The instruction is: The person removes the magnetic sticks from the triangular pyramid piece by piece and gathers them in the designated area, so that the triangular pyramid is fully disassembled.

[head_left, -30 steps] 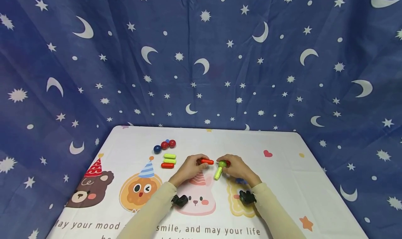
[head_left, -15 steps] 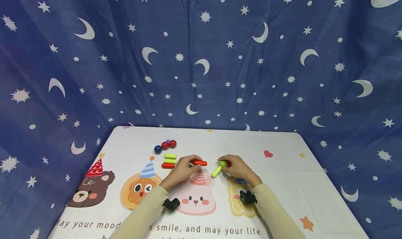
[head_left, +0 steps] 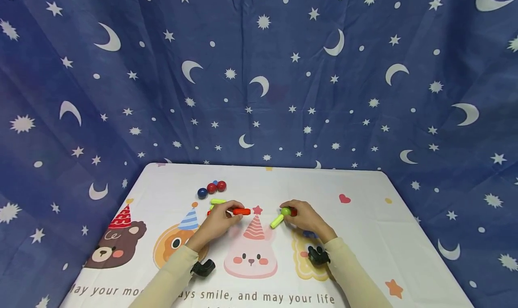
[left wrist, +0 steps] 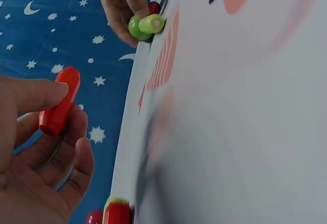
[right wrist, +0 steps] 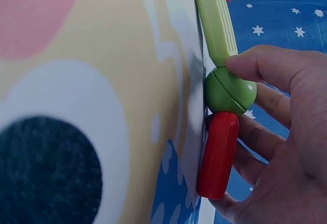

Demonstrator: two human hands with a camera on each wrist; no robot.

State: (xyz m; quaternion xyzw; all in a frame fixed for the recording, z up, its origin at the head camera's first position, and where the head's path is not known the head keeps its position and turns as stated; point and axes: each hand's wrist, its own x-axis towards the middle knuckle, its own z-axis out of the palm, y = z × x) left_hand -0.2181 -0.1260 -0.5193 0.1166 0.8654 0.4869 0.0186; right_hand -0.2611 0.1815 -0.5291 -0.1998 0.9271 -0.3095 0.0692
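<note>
My left hand (head_left: 218,220) pinches a red ribbed rod (left wrist: 61,101) between thumb and fingers, left of the table's middle. In the left wrist view the rod is held off the cloth. My right hand (head_left: 305,216) holds a green ball (right wrist: 230,90) by thumb and fingers, low at the table. A yellow-green rod (right wrist: 217,25) and a second red rod (right wrist: 218,155) stick out from opposite sides of that ball. Seen from the head, the yellow-green rod points toward the front left, and the red one is partly hidden by the right hand.
Behind the left hand lie yellow-green rods (head_left: 217,201) and another red rod, mostly covered by that hand. Further back sit a dark blue ball (head_left: 202,193), red balls (head_left: 221,186) and a small blue piece (head_left: 215,182). A printed white cloth (head_left: 364,236) covers the table.
My left hand has drawn away leftward with the red rod, toward the loose rods. The right hand stays in place, while the yellow-green rod on its ball has swung leftward.
</note>
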